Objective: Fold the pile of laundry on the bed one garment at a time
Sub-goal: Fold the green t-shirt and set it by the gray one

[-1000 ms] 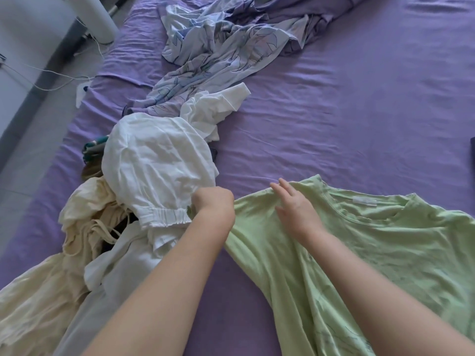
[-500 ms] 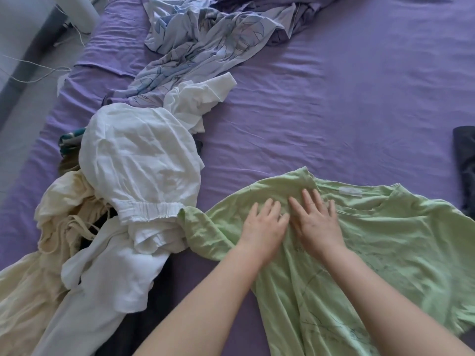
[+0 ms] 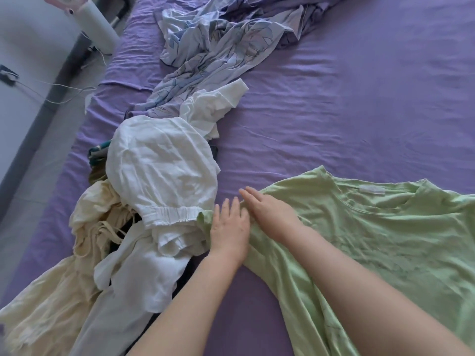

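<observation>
The T-shirt (image 3: 372, 235) lies spread on the bed (image 3: 359, 111) at the lower right of the frame. Both hands rest flat on its left sleeve at centre, the left hand (image 3: 230, 232) just left of the right hand (image 3: 267, 214). The laundry pile (image 3: 144, 201) sits left of them, the crumpled sheet (image 3: 218, 44) behind at upper centre.

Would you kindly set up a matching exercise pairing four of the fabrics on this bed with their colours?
Things:
1. T-shirt under both hands
2. Bedsheet
3. Garment with elastic hem
4. Garment with drawstrings

Colours:
A. White
B. Cream
C. Light green
D. Purple

Pairs: 1-C, 2-D, 3-A, 4-B
</observation>
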`<state>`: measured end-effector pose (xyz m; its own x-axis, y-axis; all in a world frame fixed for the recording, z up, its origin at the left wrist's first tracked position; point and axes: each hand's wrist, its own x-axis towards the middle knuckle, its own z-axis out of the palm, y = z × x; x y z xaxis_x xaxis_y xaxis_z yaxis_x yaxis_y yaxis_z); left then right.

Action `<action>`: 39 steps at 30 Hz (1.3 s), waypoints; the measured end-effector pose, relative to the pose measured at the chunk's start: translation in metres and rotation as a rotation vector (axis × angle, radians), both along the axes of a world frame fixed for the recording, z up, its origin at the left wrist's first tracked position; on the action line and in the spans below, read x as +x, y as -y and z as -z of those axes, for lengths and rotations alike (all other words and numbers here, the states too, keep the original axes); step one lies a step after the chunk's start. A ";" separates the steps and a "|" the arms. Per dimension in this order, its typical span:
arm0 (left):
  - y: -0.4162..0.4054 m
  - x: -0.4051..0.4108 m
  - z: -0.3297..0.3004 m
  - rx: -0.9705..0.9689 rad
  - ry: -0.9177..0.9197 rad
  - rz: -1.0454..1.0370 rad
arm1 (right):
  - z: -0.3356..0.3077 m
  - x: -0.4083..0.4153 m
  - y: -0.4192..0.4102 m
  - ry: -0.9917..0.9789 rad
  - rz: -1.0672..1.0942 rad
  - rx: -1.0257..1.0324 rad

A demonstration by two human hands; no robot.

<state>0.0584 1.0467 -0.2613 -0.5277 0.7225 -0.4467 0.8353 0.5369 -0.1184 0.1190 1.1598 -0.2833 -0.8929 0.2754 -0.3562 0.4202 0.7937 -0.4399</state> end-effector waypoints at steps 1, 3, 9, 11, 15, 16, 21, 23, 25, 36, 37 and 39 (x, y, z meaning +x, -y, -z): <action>-0.001 -0.008 -0.002 -0.016 -0.021 -0.020 | 0.001 -0.006 0.002 0.021 0.007 -0.007; -0.003 -0.021 -0.005 -0.043 -0.070 -0.024 | 0.003 -0.011 0.003 0.047 0.042 0.064; -0.008 -0.029 -0.019 -0.057 -0.045 -0.017 | -0.004 0.011 -0.018 -0.050 0.459 0.045; -0.009 -0.029 -0.021 0.049 0.137 -0.105 | -0.006 0.021 -0.028 -0.033 0.468 0.060; -0.014 -0.025 -0.031 0.379 0.620 -0.498 | -0.004 0.028 -0.031 0.012 0.400 0.142; -0.016 -0.025 -0.035 0.439 0.622 -0.518 | -0.004 0.028 -0.030 0.004 0.407 0.136; -0.021 -0.032 -0.044 0.326 0.315 -0.388 | -0.002 0.025 -0.019 -0.029 0.386 0.161; -0.020 -0.038 -0.044 0.092 0.109 -0.301 | 0.000 0.022 -0.010 -0.055 0.344 0.113; -0.021 -0.043 -0.043 -0.112 0.003 -0.260 | 0.003 0.020 0.000 -0.096 0.305 0.006; -0.026 0.028 -0.020 -0.008 0.170 0.243 | 0.013 0.071 0.003 -0.248 0.314 0.205; -0.024 0.037 -0.011 0.002 0.233 0.189 | 0.016 0.073 -0.002 -0.191 0.308 0.189; -0.018 0.048 0.007 -0.009 0.313 0.044 | 0.021 0.072 -0.012 -0.016 0.256 0.162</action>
